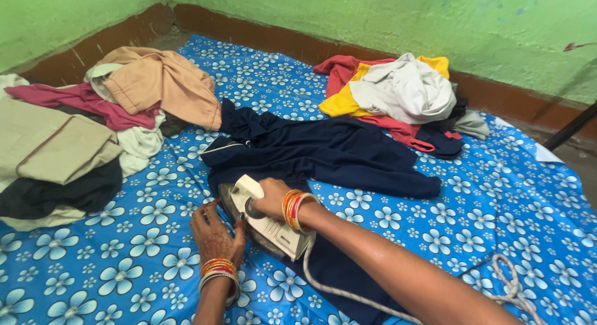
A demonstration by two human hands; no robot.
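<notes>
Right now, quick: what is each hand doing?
Left hand: open, fingers flat on the dark blue garment beside the iron.
Right hand: closed around the iron's handle.

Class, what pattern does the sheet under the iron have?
The sheet is bright blue with white flowers, seen in the head view.

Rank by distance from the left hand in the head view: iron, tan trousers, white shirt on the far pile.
From the left hand:
1. Iron, right beside it, under the right hand.
2. Tan trousers, far left.
3. White shirt, far right, on the pile by the wall.
</notes>
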